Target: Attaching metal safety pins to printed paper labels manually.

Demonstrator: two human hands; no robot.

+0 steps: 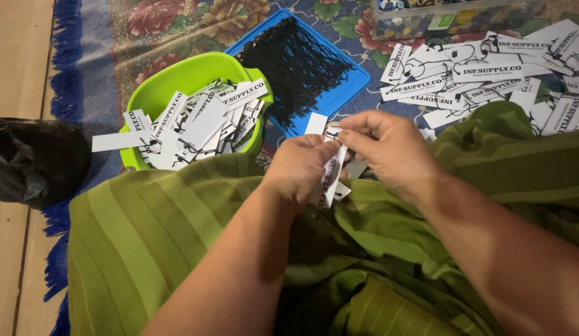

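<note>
Our left hand (298,167) is closed around a white paper tag (331,177); our right hand (389,149) pinches the tag's top end, fingertips together. Tag sits between both hands, above the green-draped lap. Its middle is hidden by fingers; any string there is hard to make out. Long axis near vertical, lower end pointing toward us.

The tags (330,171) look like smooth white paper card. The green bowl (177,78) is shiny plastic, and the blue tray (348,78) is smooth plastic too. The strings (295,59) are thin black thread. The green cloth (152,230) is soft with stripes. The rug (177,25) looks woven and rough.
</note>
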